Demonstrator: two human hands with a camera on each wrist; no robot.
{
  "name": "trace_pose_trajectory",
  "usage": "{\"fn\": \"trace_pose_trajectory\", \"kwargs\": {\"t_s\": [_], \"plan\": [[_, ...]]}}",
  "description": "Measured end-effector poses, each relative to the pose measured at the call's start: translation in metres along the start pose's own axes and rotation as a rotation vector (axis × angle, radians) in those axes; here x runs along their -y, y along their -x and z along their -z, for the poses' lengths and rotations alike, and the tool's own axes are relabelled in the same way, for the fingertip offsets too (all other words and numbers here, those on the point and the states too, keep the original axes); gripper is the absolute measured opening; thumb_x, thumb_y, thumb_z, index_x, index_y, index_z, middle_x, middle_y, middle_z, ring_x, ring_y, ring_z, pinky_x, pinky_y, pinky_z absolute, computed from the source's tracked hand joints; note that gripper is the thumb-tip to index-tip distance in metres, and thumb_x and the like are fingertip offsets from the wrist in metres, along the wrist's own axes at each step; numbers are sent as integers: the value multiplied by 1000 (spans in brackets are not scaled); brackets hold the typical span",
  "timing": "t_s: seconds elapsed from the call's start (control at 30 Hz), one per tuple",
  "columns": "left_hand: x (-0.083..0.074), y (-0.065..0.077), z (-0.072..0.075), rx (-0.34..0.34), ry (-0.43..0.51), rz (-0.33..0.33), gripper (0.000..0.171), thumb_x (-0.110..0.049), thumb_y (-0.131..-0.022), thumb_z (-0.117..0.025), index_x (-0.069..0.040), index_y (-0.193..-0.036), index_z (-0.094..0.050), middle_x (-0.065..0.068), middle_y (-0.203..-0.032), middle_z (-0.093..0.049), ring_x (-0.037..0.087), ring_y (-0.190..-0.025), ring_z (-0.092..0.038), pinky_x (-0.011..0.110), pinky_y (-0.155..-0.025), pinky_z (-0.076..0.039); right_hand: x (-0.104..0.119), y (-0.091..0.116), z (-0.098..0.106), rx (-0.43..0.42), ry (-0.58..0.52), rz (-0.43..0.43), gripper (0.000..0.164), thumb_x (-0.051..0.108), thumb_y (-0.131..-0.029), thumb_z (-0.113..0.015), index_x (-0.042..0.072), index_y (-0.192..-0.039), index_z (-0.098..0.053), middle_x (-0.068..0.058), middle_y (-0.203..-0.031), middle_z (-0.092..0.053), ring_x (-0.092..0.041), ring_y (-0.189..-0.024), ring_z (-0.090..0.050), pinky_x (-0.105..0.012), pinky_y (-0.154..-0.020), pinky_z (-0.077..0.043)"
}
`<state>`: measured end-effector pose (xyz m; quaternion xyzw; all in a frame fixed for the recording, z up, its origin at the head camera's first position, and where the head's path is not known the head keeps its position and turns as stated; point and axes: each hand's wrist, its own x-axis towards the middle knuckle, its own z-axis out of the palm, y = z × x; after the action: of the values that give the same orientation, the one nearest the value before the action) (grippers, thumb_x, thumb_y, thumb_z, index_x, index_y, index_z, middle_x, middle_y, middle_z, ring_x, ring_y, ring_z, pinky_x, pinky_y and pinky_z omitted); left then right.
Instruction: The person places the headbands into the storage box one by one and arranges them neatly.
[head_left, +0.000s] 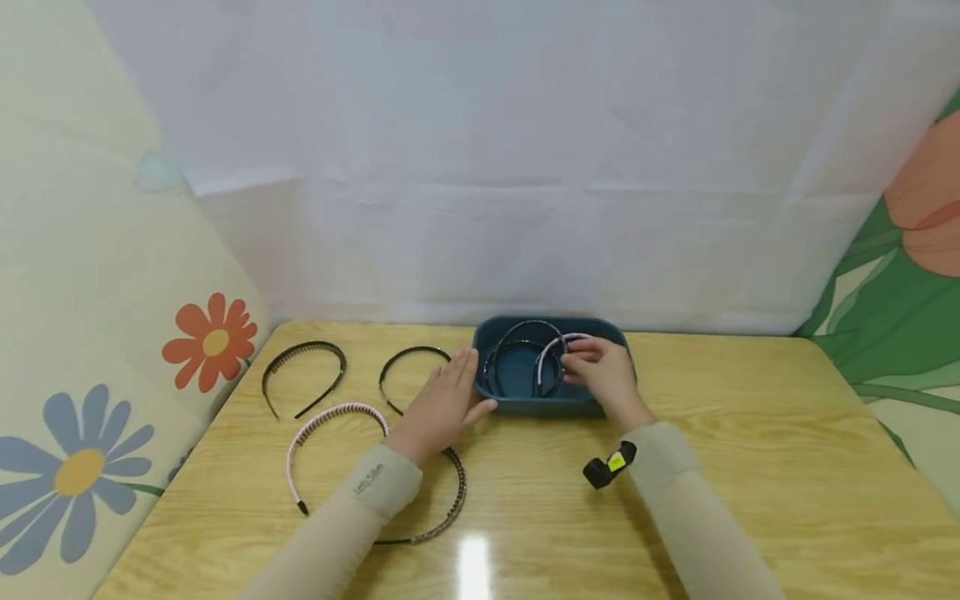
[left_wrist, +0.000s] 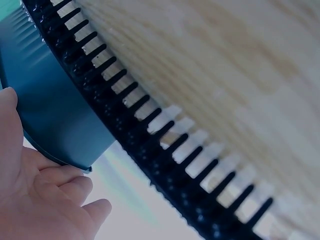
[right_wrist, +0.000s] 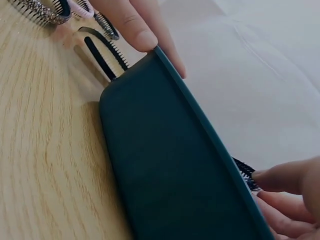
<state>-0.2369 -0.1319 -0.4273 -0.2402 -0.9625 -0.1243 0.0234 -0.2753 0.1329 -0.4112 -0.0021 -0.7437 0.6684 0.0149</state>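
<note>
A dark blue bin (head_left: 558, 407) stands at the table's back edge and holds several headbands. My left hand (head_left: 442, 400) rests against its left end, fingers mostly straight, the thumb by the front corner. Over the bin's right part, my right hand (head_left: 611, 379) pinches a headband. Close up, a black toothed band (right_wrist: 245, 172) shows at the thumb tip; the bin wall hides the rest. A glittery black headband (head_left: 534, 323) and a pale pink one (head_left: 542, 367) overlap near those fingers, so which is pinched I cannot tell.
Left of the bin lie a black toothed headband (head_left: 341, 354), a thin black headband (head_left: 384, 375), a pink headband (head_left: 292, 454) and a glittery dark headband (head_left: 459, 492), partly beneath my left arm. White cloth (head_left: 480, 208) hangs behind the wooden table (head_left: 750, 450).
</note>
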Motion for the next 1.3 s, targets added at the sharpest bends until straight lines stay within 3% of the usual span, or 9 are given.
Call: {"fn": "trace_pose_trajectory", "kwargs": {"t_s": [0.13,0.33,0.6,0.77,1.1,1.3], "plan": [[0,1,1,4,10,6,84,-51,-107,-43,5,-160,-11,24,-166,-14,34,-155,-11,55,-125,-14,-1,-2,-1,40,39,-17,28,-4,-94,-67,-13,-121,-63,-23,-104,-71,-14,-74,-71,-29,-70,-64],[-3,2,4,9,20,5,84,-50,-107,-45,6,-159,-11,24,-166,-12,35,-154,-12,56,-125,-14,-2,-3,-1,31,78,-17,28,-5,-93,-68,-14,-118,-64,-26,-107,-70,-14,-74,-71,-29,-70,-64],[-4,2,3,8,17,1,86,-51,-106,-45,7,-159,-11,24,-166,-12,35,-155,-11,56,-125,-14,-3,-1,0,-37,376,82,31,7,-90,-74,-5,-118,-71,-20,-109,-71,-30,-95,-72,-36,-79,-62],[-3,1,3,7,16,0,85,-50,-107,-46,7,-159,-9,25,-166,-12,36,-154,-11,56,-125,-14,-3,-1,-2,-47,440,132,29,9,-90,-75,-3,-116,-72,-17,-109,-73,-33,-101,-70,-45,-87,-59],[-2,2,4,9,11,-3,85,-50,-107,-44,7,-159,-10,25,-166,-11,36,-154,-10,56,-125,-13,-4,6,-7,-85,452,271,21,6,-89,-70,0,-109,-74,-15,-106,-72,-30,-95,-69,-46,-86,-58],[-5,2,5,6,7,4,85,-51,-106,-45,6,-159,-11,25,-166,-12,36,-154,-11,56,-125,-14,-7,11,-4,-41,418,377,17,6,-92,-69,2,-108,-76,-12,-105,-71,-26,-94,-66,-38,-81,-56]]}}
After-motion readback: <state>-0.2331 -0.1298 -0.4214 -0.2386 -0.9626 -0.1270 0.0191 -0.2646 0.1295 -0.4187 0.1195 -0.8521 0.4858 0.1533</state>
